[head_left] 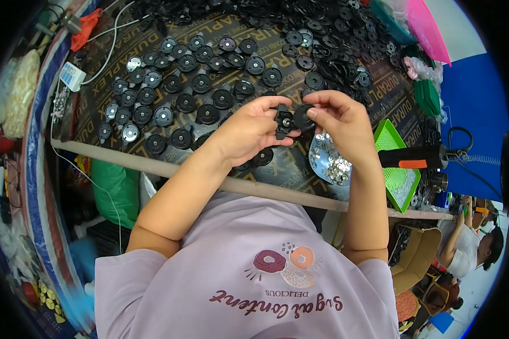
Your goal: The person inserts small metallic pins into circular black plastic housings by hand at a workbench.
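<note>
Between the fingers of my left hand (pixel 254 127) is a black plastic bracket (pixel 284 122) with a small metal post at its centre. Thumb and fingers of my right hand (pixel 340 121) pinch a black round disc (pixel 304 117) right beside the bracket; whether the two parts touch I cannot tell. Just below my right hand lies a light blue dish (pixel 316 165) with many small shiny metal pieces (pixel 338 169). To the left of my hands, several black round assemblies (pixel 208 113) with metal centres are spread over the printed dark board (pixel 147 48).
Loose black parts (pixel 339 28) are heaped along the far side. At the right are a bright green tray (pixel 398 186) and a black-handled tool (pixel 413 157) with an orange patch. A white cable (pixel 114 34) runs along the left; other people (pixel 464 243) sit at the far right.
</note>
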A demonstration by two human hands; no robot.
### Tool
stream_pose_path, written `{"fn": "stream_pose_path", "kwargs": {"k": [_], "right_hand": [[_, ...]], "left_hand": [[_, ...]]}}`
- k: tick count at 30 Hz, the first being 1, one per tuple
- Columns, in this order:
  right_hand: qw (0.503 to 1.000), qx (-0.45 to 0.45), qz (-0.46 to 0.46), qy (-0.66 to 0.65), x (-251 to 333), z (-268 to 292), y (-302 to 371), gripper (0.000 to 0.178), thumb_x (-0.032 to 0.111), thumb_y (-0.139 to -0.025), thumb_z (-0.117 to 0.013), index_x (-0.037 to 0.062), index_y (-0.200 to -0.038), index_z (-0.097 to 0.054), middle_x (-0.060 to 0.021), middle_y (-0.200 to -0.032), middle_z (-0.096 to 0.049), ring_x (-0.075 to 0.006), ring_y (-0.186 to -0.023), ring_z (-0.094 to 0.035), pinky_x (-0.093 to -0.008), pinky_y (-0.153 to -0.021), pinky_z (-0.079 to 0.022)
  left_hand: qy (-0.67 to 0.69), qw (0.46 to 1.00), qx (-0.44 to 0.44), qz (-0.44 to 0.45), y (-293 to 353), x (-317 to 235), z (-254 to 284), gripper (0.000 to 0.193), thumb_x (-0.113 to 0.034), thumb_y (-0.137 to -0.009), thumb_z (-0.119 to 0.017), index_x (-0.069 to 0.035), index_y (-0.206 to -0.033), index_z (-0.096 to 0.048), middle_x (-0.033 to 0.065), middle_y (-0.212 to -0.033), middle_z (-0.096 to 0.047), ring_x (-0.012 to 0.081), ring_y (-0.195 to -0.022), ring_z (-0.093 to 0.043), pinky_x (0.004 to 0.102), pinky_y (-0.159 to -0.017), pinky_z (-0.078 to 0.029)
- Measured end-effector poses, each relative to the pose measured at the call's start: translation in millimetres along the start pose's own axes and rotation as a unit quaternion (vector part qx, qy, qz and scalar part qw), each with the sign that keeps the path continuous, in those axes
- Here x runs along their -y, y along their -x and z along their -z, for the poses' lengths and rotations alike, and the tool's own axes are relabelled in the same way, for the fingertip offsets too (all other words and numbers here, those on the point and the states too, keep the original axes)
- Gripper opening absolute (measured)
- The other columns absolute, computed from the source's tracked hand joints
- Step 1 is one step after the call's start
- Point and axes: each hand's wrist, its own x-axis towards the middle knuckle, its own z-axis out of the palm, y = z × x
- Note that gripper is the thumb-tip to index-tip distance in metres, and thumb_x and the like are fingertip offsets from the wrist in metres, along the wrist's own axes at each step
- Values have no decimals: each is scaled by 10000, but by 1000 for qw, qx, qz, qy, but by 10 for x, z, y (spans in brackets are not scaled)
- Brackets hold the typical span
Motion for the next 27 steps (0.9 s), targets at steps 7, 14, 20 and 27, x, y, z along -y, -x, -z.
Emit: {"fn": "stream_pose_path", "kwargs": {"k": [7, 14, 20, 27], "right_hand": [[960, -110, 215, 141, -19, -170, 118, 136, -52, -759, -701, -31, -889, -669, -86, -880, -635, -127, -749, -645, -225, -664, -548], [998, -65, -6, 10, -74, -152, 71, 104, -6, -804, -701, -9, -907, -690, -15, -769, -662, -38, -616, -563, -181, -512, -439], [992, -103, 44, 65, -176, -246, 68, 99, 5, -786, -719, -7, -883, -699, -37, -793, -669, -59, -650, -590, -207, -586, -491], [986, -140, 74, 51, -260, -291, 71, 99, 12, -789, -721, -4, -883, -696, -53, -835, -663, -70, -678, -607, -209, -610, -502]], "left_hand": [[26, 999, 8, 19, 58, -35, -38, 427, 28, -905, -433, -12, -1328, -391, 88, -1048, -603, 292, -1061, -627, 411, -897, -532], [37, 999, 11, 12, 58, -8, -50, 460, 10, -889, -495, -16, -1337, -393, -32, -838, -508, 128, -876, -622, 417, -918, -516], [23, 1000, 20, 0, 82, -13, -86, 475, -4, -881, -516, -24, -1340, -396, -81, -756, -407, 42, -696, -510, 436, -936, -491], [21, 1000, 19, -7, 79, -19, -82, 472, -7, -880, -519, -34, -1337, -403, -87, -746, -389, 33, -650, -460, 437, -943, -488]]}}
